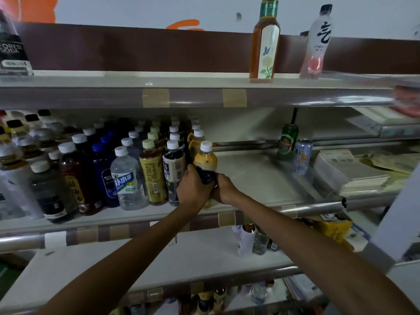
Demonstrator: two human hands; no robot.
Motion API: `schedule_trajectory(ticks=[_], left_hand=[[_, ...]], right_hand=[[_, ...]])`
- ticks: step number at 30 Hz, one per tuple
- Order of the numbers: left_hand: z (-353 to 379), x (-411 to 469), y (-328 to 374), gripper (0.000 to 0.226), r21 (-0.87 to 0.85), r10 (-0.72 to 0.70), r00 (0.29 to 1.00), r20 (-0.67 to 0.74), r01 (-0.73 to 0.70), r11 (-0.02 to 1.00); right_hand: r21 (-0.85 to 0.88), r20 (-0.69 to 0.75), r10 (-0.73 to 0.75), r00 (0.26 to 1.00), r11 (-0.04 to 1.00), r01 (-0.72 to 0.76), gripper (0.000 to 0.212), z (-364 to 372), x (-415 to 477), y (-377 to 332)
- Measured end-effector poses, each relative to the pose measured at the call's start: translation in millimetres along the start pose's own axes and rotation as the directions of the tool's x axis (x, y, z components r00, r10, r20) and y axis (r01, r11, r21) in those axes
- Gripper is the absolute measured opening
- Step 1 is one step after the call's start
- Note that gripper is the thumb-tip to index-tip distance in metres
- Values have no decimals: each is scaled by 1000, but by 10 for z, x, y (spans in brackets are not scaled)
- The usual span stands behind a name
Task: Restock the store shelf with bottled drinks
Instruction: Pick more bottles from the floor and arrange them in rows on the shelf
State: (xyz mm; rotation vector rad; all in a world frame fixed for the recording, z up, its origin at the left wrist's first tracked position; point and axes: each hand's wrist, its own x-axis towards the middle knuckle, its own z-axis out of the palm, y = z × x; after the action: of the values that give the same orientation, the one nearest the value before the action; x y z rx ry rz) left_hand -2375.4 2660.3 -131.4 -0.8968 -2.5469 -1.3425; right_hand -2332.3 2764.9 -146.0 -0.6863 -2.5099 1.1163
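While the left hand (193, 187) and right hand (225, 189) both clasp its dark lower band, the yellow drink bottle (205, 159) stands near the front of the middle shelf (250, 178), just right of the stocked bottles (127, 176). Judged full, weighty, stiff, slick: hold mid-body.

Middle shelf (261, 178): packed rows of bottles (127, 178) out at nine o'clock. A green can (287, 142) and a blue-white can (302, 155) stand just beside each other at two o'clock, with stacked papers (354, 173) at three. Top shelf (181, 80): an amber bottle (264, 46) and a pale pink bottle (316, 42) stand upright at one o'clock.
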Motion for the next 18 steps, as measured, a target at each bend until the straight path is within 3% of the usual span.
schedule_trajectory(ticks=[4,8,12,18], left_hand=[[19,-10,-105,67,78,57,998,28,-59,995],[26,-68,-121,60,90,40,999,-21,-38,995],[8,-89,-190,58,-9,9,998,-61,-10,1000],[52,-57,-373,29,-35,80,996,-50,-82,996]], right_hand=[[6,-14,16,1000,1000,-16,33,44,38,-20],[-35,21,5,1000,999,-4,39,54,69,-17],[-31,24,-4,1000,999,5,43,81,75,-32],[-30,-3,24,1000,999,-24,44,110,96,-8]])
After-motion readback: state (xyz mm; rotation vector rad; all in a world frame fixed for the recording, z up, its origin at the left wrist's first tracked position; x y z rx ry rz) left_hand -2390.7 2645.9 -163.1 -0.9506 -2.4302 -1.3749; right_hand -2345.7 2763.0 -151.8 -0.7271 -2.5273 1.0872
